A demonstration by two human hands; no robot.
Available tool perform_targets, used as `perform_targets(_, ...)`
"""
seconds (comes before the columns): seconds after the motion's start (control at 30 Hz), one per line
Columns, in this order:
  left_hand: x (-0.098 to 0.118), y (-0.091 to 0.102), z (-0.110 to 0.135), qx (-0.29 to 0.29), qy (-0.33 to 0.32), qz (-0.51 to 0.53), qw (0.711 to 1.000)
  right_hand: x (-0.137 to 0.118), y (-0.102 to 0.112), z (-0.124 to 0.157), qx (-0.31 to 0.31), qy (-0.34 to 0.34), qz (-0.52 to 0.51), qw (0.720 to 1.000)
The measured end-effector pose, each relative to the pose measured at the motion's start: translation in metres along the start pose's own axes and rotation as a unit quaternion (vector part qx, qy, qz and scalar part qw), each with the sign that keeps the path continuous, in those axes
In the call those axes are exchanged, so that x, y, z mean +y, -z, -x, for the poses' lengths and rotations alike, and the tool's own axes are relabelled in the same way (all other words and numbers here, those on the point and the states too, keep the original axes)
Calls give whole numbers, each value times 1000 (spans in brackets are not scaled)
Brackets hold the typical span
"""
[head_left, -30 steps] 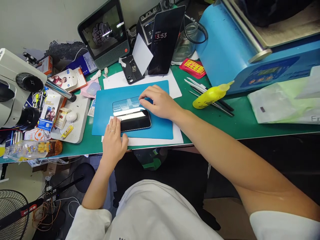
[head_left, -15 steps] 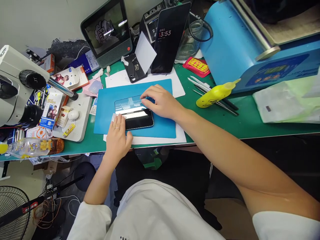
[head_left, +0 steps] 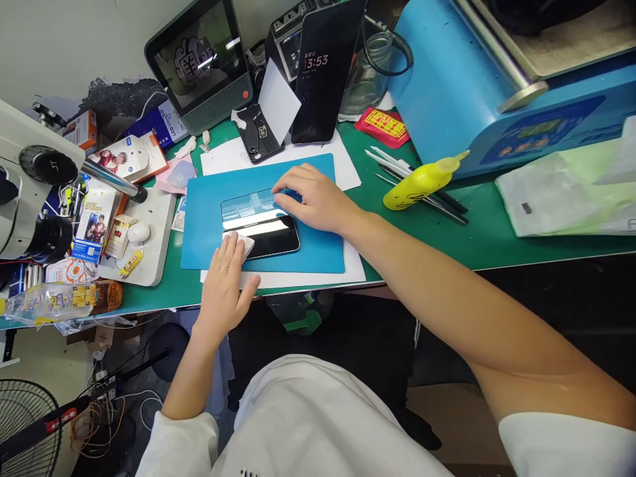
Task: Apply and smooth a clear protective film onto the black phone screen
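Observation:
A phone (head_left: 275, 241) with a dark, glossy screen lies flat on the blue mat (head_left: 318, 255). Along its far side is a clear, reflective sheet (head_left: 241, 207) with a thin dark outline. The fingers of my left hand (head_left: 226, 283) lie flat over a crumpled white wipe (head_left: 247, 246) at the phone's left end, thumb spread away. My right hand (head_left: 318, 202) curls at the sheet's far right edge, thumb and forefinger close together there. Whether they pinch the sheet or merely touch it is hard to make out.
Behind the mat stand a propped phone (head_left: 325, 73) and a screen device (head_left: 199, 66). A yellow squeeze bottle (head_left: 420, 184) rests on tools to the right, before a blue machine (head_left: 447, 86). A microscope (head_left: 50, 179) and a drink bottle (head_left: 59, 299) are at left.
My left hand has slid slightly left and toward me, and more of the crumpled wipe shows. My right hand stays at the sheet's edge. The whole view has shifted a little.

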State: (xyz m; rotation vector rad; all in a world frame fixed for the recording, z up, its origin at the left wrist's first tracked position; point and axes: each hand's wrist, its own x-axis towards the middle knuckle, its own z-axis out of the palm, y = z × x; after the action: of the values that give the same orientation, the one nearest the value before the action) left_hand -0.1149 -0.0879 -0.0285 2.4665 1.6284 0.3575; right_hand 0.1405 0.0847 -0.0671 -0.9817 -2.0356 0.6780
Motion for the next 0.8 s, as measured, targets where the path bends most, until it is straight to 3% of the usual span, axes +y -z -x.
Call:
perform_targets(0.13, -20, 6, -2, -20, -52, -28, 998, -1, 1, 0, -2, 2, -2, 1000)
perform_targets(0.23, -25, 1, -11, -24, -48, -41, 998, -1, 1, -1, -4, 7, -6, 1000)
perform_targets(0.47, -2, -13, -43, -40, -19, -59, 997, 1, 1, -1, -10, 9, -15, 1000)
perform_targets(0.67, 30, -15, -10, -2, 24, -96, 995, 1, 1, -1, -7, 13, -16, 1000)
perform_targets(0.8, 36, -17, 0, 11, 37, -97, 994, 1, -1, -1, -10, 13, -17, 1000)
